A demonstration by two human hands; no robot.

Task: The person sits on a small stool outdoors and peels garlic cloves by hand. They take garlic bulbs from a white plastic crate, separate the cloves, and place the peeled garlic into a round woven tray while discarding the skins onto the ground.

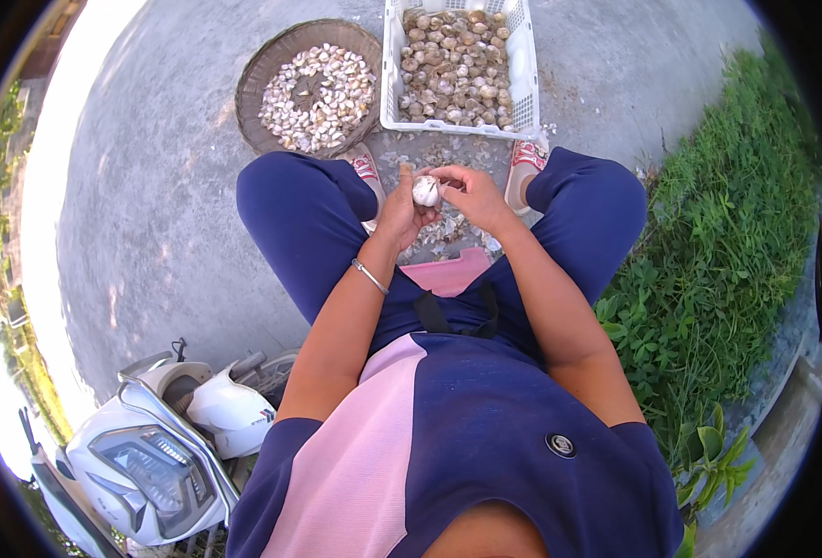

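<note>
Between my knees I hold a white garlic bulb (426, 191). My left hand (402, 212) is closed around it from the left and below, its thumb upright beside the bulb. The fingers of my right hand (473, 197) are bent and press against the bulb's right side. Ahead to the left, a round woven basket (246, 93) holds many loose garlic cloves (337, 99). Beside it on the right, a white plastic crate (525, 70) is filled with whole brownish garlic bulbs (456, 67).
Papery garlic skins (444, 234) litter the concrete (169, 167) between my feet. Green plants (709, 251) grow along the right side. A white motor scooter (151, 460) stands at the lower left. A pink piece (448, 272) shows between my thighs.
</note>
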